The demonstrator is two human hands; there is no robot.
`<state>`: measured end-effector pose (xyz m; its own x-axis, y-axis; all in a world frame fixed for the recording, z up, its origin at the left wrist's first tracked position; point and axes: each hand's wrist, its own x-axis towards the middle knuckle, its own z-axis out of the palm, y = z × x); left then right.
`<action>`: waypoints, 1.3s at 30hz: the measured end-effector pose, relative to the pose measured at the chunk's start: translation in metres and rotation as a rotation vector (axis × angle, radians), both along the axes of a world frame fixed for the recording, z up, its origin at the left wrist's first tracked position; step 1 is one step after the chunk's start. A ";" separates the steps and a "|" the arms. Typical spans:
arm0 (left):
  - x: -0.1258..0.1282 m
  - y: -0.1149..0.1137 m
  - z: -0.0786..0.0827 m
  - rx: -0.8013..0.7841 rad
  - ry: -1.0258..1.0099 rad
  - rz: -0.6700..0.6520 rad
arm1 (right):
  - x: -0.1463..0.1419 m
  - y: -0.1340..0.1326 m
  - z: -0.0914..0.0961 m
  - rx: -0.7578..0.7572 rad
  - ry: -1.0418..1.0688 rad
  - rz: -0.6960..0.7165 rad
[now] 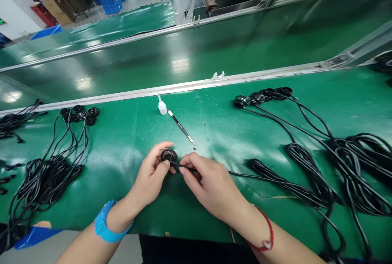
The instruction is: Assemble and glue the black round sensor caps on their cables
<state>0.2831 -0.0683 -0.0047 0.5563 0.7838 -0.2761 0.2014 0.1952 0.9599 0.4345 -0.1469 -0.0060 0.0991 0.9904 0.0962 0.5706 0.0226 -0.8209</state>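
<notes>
My left hand [155, 171] grips a small round black part [168, 156] between thumb and fingers, its open face tilted up. From this part a black cable [241, 173] runs right, pinched by my right hand [203, 176] close to where it enters. That cable leads into a bundled coil [272, 178] lying on the bench at the right. Beyond my hands lie a thin black-handled tool [181, 127], its pale tip pointing toward me, and a small white bottle [162, 106] with a narrow nozzle.
Several round black parts [263, 95] with coiled cables [358, 166] lie at the right. More such parts [80, 115] and bundled cables [49, 186] lie at the left on the green bench [122, 133]. A metal rail [122, 95] with a white hook [218, 77] borders the far side.
</notes>
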 end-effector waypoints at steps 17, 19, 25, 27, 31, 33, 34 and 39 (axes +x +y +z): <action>-0.007 -0.001 0.003 0.256 0.236 -0.213 | 0.004 -0.002 0.000 0.068 -0.195 -0.097; -0.006 0.000 0.005 0.328 0.261 -0.232 | 0.001 -0.002 -0.001 0.081 -0.289 -0.098; -0.004 -0.003 -0.001 0.412 0.308 -0.303 | -0.009 -0.002 -0.007 0.055 -0.475 -0.081; -0.004 -0.004 -0.002 0.411 0.334 -0.335 | -0.009 -0.001 -0.007 0.030 -0.489 -0.055; -0.004 -0.001 0.001 0.338 0.364 -0.381 | -0.004 0.001 -0.005 -0.066 -0.386 -0.022; -0.004 0.001 0.004 0.298 0.345 -0.365 | 0.000 0.001 -0.002 -0.088 -0.299 -0.018; -0.004 0.002 0.005 0.288 0.332 -0.349 | 0.002 0.001 0.000 -0.090 -0.255 -0.010; -0.006 0.003 0.006 0.279 0.319 -0.313 | 0.009 -0.002 0.005 -0.099 -0.123 0.019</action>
<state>0.2774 -0.0652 0.0012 0.6979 0.6616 -0.2743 0.4998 -0.1755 0.8482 0.4431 -0.1492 -0.0011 0.0742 0.9972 0.0086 0.6669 -0.0432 -0.7439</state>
